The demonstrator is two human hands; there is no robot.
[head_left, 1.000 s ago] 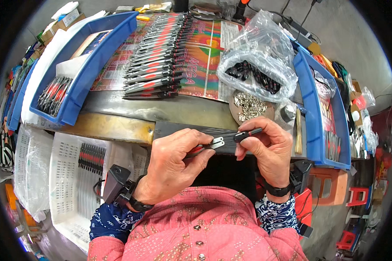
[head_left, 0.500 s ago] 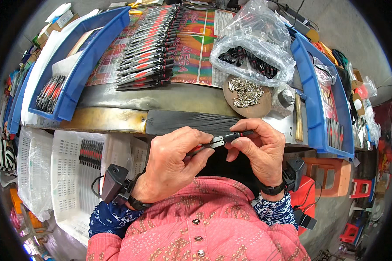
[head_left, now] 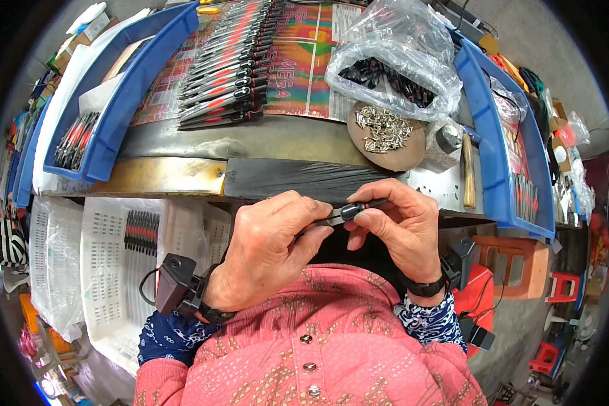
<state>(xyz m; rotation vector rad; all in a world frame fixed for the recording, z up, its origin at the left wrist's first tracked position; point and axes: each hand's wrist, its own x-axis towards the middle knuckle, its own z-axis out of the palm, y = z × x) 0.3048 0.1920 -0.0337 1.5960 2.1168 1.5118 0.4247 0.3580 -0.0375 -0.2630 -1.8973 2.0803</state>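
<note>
My left hand [head_left: 272, 233] pinches a slim tool, mostly hidden behind its fingers; a grey metal end [head_left: 333, 217] sticks out toward the right. Between thumb and fingers, my right hand [head_left: 407, 227] grips a glossy black piece [head_left: 351, 211] with a thin dark part trailing to the right. The black piece meets the metal end; how deep they join I cannot tell. Both hands are above my lap, by the bench's front edge. Beyond them, a dish [head_left: 406, 160] holds small silver metal pins, and an open clear plastic bag [head_left: 413, 61] contains black pieces.
A long row of black, silver and red tools [head_left: 227, 74] lies on the bench. Blue bins [head_left: 118, 128] [head_left: 488, 145] stand at both sides. A clear bottle [head_left: 444, 152] and a wooden handle [head_left: 468, 176] are right of the dish. A white crate [head_left: 105, 271] sits lower left.
The black piece in my right hand has moved left against the metal end. The two holes that showed in the metal are now covered or turned from view.
</note>
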